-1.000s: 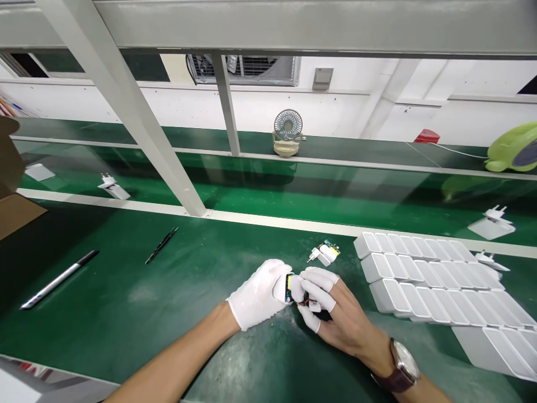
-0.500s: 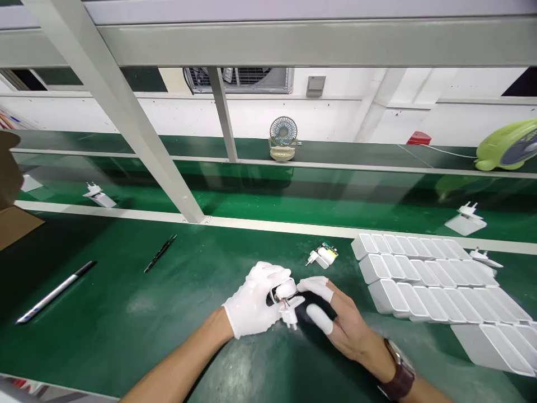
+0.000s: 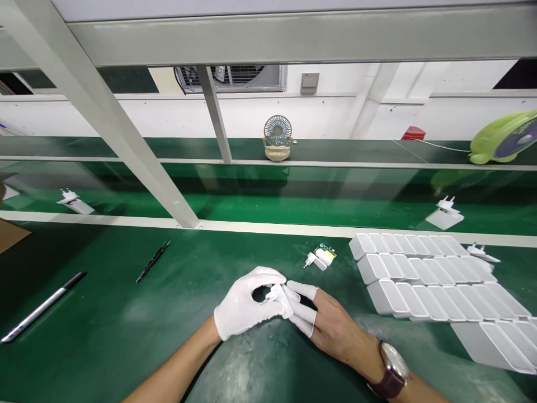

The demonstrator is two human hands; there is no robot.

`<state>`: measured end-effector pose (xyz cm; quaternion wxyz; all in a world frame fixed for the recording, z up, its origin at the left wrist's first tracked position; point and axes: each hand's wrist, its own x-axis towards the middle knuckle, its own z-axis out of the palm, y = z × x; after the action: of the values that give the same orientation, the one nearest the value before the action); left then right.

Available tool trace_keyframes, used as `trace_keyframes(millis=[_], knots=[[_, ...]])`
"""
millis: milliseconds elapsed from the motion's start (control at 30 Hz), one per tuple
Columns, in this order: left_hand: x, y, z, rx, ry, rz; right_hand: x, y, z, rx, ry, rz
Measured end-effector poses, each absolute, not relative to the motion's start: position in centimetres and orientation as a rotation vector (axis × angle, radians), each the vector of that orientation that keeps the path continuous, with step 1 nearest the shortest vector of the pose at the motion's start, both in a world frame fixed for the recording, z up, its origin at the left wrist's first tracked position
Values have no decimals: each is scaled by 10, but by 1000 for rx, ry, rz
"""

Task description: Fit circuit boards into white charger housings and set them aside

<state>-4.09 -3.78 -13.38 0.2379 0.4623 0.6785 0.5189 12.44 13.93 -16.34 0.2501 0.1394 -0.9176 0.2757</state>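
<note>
My left hand point(image 3: 245, 302), in a white glove, and my right hand point(image 3: 331, 324), with white finger cots and a wristwatch, meet low in the middle of the green bench. Between their fingertips they pinch a small white charger plug part point(image 3: 277, 292) with metal pins. Both hands are closed on it. A second charger piece with an exposed circuit board point(image 3: 321, 256) lies on the mat just beyond my right fingers.
Rows of white charger housings point(image 3: 423, 274) lie to the right. A pair of black tweezers point(image 3: 152, 261) and a pen point(image 3: 42, 307) lie to the left. Finished chargers point(image 3: 444, 215) sit on the conveyor belt behind the rail. A slanted metal post point(image 3: 126, 145) crosses the view, and a small fan point(image 3: 277, 137) stands far back.
The hands have turned the part over and drawn closer together; the black and yellow circuit board seen a second ago no longer shows. The view has shifted slightly to the right.
</note>
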Motion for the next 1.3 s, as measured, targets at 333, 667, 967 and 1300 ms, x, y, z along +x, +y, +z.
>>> trace_keyframes(millis=[333,667,967,1300], knots=[[-39,-31,-132,977,1787,1455,120,135,-173,313,-2487,672],[-39,-39,-142,1002,1748,1692,116,131,-169,338,-2298,644],[-39,-48,-135,1301,1945,1848,115,130,-149,350,-2280,652],[-30,-35,-136,1615,2133,1584,117,124,-177,320,-2435,750]])
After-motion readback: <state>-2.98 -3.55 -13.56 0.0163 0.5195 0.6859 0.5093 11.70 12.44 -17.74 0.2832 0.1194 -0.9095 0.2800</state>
